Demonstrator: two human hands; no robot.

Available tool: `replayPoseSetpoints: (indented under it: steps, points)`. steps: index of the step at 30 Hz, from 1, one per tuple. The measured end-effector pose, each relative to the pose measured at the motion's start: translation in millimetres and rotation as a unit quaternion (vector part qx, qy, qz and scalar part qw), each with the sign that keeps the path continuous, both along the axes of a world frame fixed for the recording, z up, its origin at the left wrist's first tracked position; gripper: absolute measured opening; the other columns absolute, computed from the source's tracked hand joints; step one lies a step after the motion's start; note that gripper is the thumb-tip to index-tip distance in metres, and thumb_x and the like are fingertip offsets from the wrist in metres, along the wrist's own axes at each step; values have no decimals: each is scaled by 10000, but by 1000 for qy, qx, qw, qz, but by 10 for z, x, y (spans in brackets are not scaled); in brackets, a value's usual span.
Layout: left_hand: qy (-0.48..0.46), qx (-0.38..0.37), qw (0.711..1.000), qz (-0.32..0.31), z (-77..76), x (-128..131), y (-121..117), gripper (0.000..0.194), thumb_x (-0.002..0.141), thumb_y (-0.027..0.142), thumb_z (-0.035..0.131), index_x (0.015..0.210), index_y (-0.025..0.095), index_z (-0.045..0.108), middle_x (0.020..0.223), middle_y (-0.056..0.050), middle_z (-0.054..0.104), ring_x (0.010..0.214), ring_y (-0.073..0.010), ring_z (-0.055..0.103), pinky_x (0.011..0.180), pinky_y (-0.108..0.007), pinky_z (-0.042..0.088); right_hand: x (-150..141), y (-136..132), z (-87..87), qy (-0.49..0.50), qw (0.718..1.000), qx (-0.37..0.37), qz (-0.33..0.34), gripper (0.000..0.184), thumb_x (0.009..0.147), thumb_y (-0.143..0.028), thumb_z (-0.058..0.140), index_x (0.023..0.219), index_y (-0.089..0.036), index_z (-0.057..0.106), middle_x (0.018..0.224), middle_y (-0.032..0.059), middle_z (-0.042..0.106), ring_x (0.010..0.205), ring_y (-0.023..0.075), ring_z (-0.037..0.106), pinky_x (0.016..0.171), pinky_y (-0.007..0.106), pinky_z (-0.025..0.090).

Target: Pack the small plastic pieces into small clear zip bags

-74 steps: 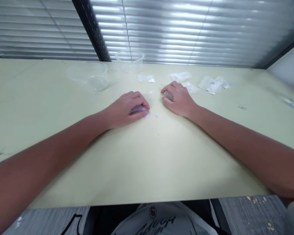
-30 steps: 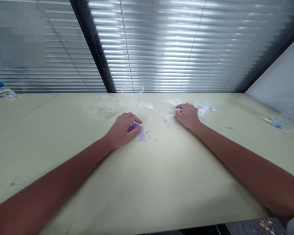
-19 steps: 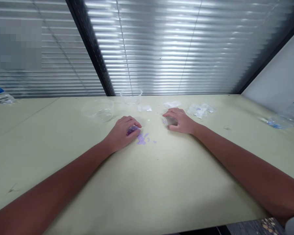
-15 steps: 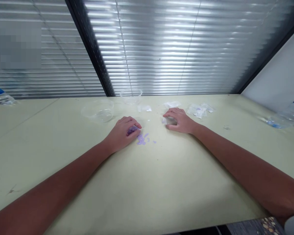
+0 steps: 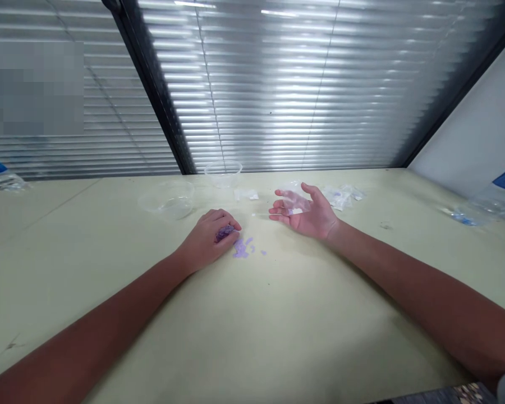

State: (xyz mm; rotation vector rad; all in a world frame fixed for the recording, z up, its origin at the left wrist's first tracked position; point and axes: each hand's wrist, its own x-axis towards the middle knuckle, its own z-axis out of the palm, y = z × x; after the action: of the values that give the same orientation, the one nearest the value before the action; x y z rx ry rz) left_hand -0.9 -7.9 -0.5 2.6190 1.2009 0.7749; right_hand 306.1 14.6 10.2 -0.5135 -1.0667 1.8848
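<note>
My left hand (image 5: 206, 241) is curled over a purple crumbly lump (image 5: 225, 233) on the pale green table (image 5: 278, 336), and its fingers hide part of the lump. Purple crumbs (image 5: 242, 248) lie just beyond the fingertips. My right hand (image 5: 307, 216) is turned palm up, a little above the tabletop. A small clear plastic bag (image 5: 295, 198) rests across its fingers and thumb, with a white patch at its lower edge. Whatever else the bag holds is too small to tell.
A wide clear plastic bowl (image 5: 166, 201) and a clear plastic cup (image 5: 223, 174) stand at the far side. A white packet (image 5: 246, 194) and crumpled clear bags (image 5: 340, 196) lie nearby. Water bottles lie at the left (image 5: 0, 180) and right (image 5: 483, 199) edges. Slatted blinds run behind the table.
My right hand has rolled palm up and lifted the clear bag from the table. My left hand stays over the purple lump. The view has tilted slightly.
</note>
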Motion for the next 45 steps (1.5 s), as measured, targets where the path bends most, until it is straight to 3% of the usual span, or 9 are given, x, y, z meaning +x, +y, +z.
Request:
replayPoseSetpoints:
  steps: [4, 7, 9, 12, 15, 25, 31, 38, 45]
  points:
    - [-1, -7, 1000, 3, 14, 4, -18, 169, 973, 364, 585, 998, 256, 714, 1073, -49, 700, 1041, -249, 619, 983, -419, 477, 79, 93, 8, -43, 999, 20, -5, 519, 894, -646, 583, 1161, -216, 699, 1073, 84, 738, 1118, 285, 668, 1096, 491, 513]
    - [1, -12, 1000, 4, 28, 6, -24, 180, 976, 377, 582, 996, 256, 713, 1074, -54, 702, 1046, -253, 616, 985, -429, 479, 288, 293, 5, -220, 956, 133, -141, 470, 896, -634, 610, 1139, -238, 683, 1108, 89, 722, 1130, 293, 646, 1014, 478, 541]
    - [3, -14, 1000, 2, 31, 4, -20, 184, 977, 383, 582, 994, 257, 715, 1077, -55, 704, 1048, -255, 616, 979, -431, 482, 507, 448, -33, -382, 844, 204, -317, 462, 838, -624, 685, 1099, -243, 677, 1116, 90, 709, 1101, 309, 635, 989, 500, 520]
    - [4, -11, 1000, 1, 26, -2, -10, 183, 975, 383, 583, 986, 258, 716, 1082, -55, 705, 1054, -259, 615, 983, -435, 481, 865, 629, -177, -551, 588, 265, -529, 483, 810, -577, 681, 1135, -219, 671, 1220, 153, 655, 1218, 396, 537, 1083, 630, 373]
    - [3, -6, 1000, -2, 22, -7, -4, 165, 976, 368, 588, 985, 259, 712, 1077, -50, 702, 1050, -253, 614, 989, -430, 475, 1089, 707, -358, -639, 499, 234, -536, 492, 806, -474, 645, 1201, -180, 650, 1269, 197, 617, 1253, 442, 497, 1098, 691, 288]
    - [5, -9, 1000, -4, 25, -15, -8, 152, 980, 358, 589, 992, 259, 704, 1076, -43, 693, 1051, -248, 607, 964, -408, 475, 952, 592, -319, -634, 541, 489, -258, 221, 787, -292, 673, 996, -234, 713, 1154, 105, 672, 1175, 332, 565, 1042, 517, 384]
    - [5, -14, 1000, -7, 26, -17, -10, 162, 986, 368, 580, 990, 261, 702, 1092, -46, 693, 1057, -250, 606, 976, -415, 478, 730, 463, -288, -577, 599, 501, -241, 174, 905, -415, 645, 871, -246, 665, 998, 61, 709, 1031, 265, 623, 1017, 445, 436]
    - [1, -23, 1000, -5, 53, -9, -31, 173, 982, 375, 577, 968, 264, 710, 1077, -50, 703, 1049, -252, 610, 950, -410, 498, 668, 454, -397, -614, 608, 468, -186, 587, 871, -316, 615, 1452, -272, 539, 1393, 112, 622, 1301, 339, 542, 1120, 548, 390]
    - [2, -27, 1000, -10, 48, -15, -27, 186, 987, 381, 572, 961, 261, 711, 1077, -51, 702, 1041, -247, 612, 939, -399, 500, 436, 309, -233, -642, 614, 436, -143, 606, 818, -647, 741, 1304, -291, 683, 1178, 104, 641, 1122, 333, 618, 1002, 501, 500]
